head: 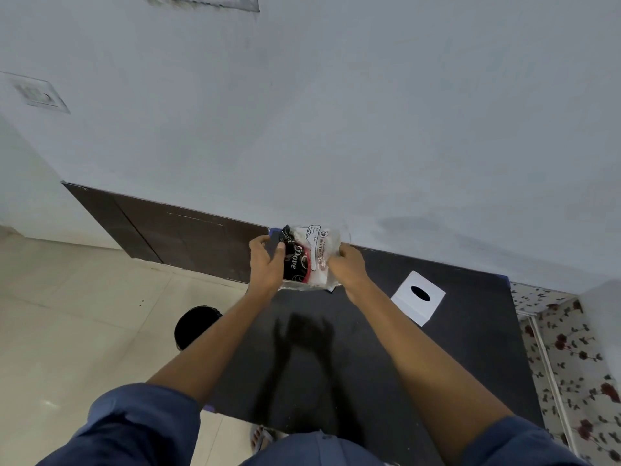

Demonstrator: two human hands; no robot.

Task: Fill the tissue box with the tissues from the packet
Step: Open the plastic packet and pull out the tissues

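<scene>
A clear plastic tissue packet [307,257] with black, red and white print is held up above the far side of the black table [336,348], close to the wall. My left hand [267,264] grips its left end and my right hand [346,265] grips its right end. The white tissue box [418,297], with a dark oval slot on top, stands on the table to the right of my hands, apart from them.
A grey wall [336,129] runs right behind the table. A round black bin [195,326] stands on the tiled floor left of the table. A surface with a floral cloth [571,364] adjoins the table's right edge.
</scene>
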